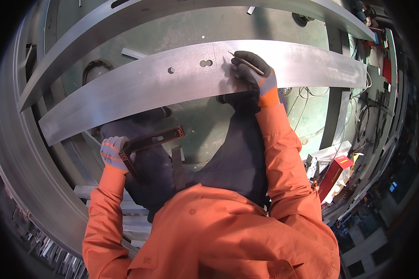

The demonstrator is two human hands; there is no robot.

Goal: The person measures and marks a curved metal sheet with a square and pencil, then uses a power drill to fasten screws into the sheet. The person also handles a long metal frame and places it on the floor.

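Note:
A long flat grey metal bar [139, 88] with several drilled holes [205, 63] lies across in front of me. My right hand [252, 72], in a dark glove with orange trim, rests on the bar and grips a thin pencil-like scriber [246, 63] whose tip touches the metal just right of the holes. My left hand [112, 154], in a pale glove with orange trim, hangs lower at my left side below the bar and holds a dark try square [154, 141] by its corner, blade pointing right.
A second long metal bar [172, 11] lies beyond the first, over a green floor [191, 32]. A curved steel beam [18, 158] runs along the left. A red box [334, 174] and cables sit at the right among cluttered equipment.

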